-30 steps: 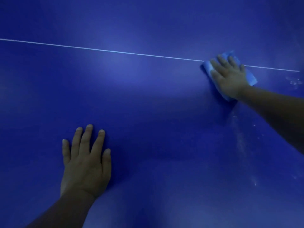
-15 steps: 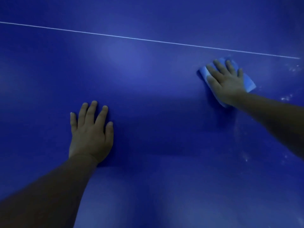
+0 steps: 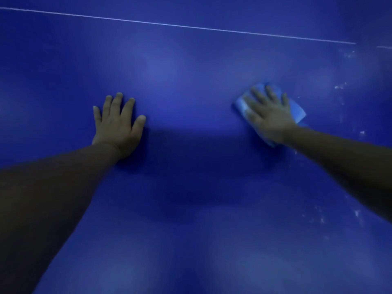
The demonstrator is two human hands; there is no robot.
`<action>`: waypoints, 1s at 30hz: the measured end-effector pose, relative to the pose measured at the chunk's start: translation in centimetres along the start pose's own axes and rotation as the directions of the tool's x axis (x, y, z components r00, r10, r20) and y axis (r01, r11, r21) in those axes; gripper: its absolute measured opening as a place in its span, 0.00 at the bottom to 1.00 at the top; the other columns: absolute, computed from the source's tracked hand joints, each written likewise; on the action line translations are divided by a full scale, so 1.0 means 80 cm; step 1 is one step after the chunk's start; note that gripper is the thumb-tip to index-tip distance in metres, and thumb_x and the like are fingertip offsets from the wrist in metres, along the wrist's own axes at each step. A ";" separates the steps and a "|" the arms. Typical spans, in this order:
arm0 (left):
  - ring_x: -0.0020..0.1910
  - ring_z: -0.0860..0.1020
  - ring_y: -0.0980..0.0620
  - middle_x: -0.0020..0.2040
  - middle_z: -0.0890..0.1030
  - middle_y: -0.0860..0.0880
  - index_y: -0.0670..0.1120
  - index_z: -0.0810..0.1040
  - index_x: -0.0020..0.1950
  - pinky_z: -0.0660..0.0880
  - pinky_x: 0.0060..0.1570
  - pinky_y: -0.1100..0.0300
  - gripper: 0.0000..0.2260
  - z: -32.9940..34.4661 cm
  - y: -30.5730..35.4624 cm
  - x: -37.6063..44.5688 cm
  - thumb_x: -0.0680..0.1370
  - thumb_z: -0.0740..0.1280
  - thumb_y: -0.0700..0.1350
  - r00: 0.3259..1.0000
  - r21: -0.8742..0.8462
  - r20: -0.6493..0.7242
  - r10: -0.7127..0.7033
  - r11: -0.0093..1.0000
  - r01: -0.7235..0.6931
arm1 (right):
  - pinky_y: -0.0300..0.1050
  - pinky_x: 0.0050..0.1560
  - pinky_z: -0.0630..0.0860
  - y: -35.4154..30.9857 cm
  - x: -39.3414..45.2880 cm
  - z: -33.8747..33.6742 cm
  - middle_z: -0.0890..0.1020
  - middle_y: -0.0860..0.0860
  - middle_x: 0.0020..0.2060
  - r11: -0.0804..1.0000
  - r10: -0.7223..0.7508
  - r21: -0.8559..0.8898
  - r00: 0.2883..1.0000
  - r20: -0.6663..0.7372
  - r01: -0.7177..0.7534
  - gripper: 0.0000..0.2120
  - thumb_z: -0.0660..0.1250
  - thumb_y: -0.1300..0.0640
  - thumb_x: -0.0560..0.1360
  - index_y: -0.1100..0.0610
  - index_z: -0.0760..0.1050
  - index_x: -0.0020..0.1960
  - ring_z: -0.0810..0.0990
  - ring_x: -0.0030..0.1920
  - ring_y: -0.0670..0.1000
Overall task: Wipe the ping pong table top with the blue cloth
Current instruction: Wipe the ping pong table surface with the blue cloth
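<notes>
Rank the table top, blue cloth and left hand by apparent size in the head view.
1. Table top, fills the frame.
2. Left hand.
3. Blue cloth, mostly hidden under the right hand, so its rank is unsure.

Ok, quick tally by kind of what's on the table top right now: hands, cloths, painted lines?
Hands: 2, left hand flat on the table top, right hand pressing the cloth
Blue cloth: 1
White line: 1
Total: 4
</notes>
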State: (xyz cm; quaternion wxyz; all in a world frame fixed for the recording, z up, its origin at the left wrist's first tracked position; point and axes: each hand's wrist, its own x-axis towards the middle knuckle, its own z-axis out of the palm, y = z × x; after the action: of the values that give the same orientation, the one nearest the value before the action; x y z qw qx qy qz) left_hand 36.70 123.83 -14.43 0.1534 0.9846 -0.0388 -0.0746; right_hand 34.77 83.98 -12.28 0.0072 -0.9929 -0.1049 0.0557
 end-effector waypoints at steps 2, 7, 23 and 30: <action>0.80 0.48 0.44 0.81 0.53 0.44 0.46 0.58 0.80 0.39 0.75 0.41 0.34 -0.005 0.000 -0.021 0.78 0.48 0.62 0.997 -0.024 -0.010 0.076 0.997 -0.076 | 0.70 0.75 0.44 -0.002 -0.001 0.002 0.53 0.45 0.81 0.966 0.235 0.106 0.972 0.027 -0.237 0.25 0.46 0.39 0.84 0.40 0.52 0.80 0.45 0.81 0.56; 0.79 0.55 0.43 0.79 0.61 0.42 0.42 0.66 0.76 0.46 0.75 0.38 0.29 0.000 -0.003 -0.138 0.80 0.51 0.57 0.939 0.042 0.005 0.343 0.938 -0.343 | 0.78 0.69 0.51 -0.158 -0.189 0.062 0.63 0.52 0.78 0.894 -0.444 0.040 0.894 -0.056 0.447 0.23 0.52 0.43 0.82 0.42 0.63 0.76 0.57 0.78 0.67; 0.79 0.54 0.43 0.79 0.61 0.45 0.45 0.66 0.77 0.47 0.76 0.38 0.28 0.028 -0.028 -0.305 0.81 0.50 0.56 0.915 0.130 0.142 0.378 0.909 -0.396 | 0.73 0.73 0.52 -0.242 -0.400 0.073 0.62 0.48 0.79 0.955 -0.285 0.091 0.958 0.021 0.282 0.21 0.52 0.41 0.84 0.41 0.66 0.75 0.56 0.79 0.62; 0.80 0.50 0.46 0.80 0.58 0.47 0.46 0.63 0.78 0.43 0.77 0.41 0.29 0.030 -0.030 -0.307 0.81 0.45 0.57 0.917 0.082 0.109 0.384 0.915 -0.394 | 0.70 0.74 0.40 -0.189 -0.265 0.047 0.49 0.44 0.81 0.797 0.565 0.245 0.825 0.019 -0.552 0.25 0.45 0.39 0.84 0.38 0.51 0.80 0.42 0.81 0.57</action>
State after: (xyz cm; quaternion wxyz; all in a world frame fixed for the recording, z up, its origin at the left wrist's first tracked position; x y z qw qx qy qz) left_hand 12.27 127.87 -14.11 0.1125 0.9593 -0.2448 -0.0852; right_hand 10.63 94.38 -13.30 0.1133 -0.9723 0.2003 0.0401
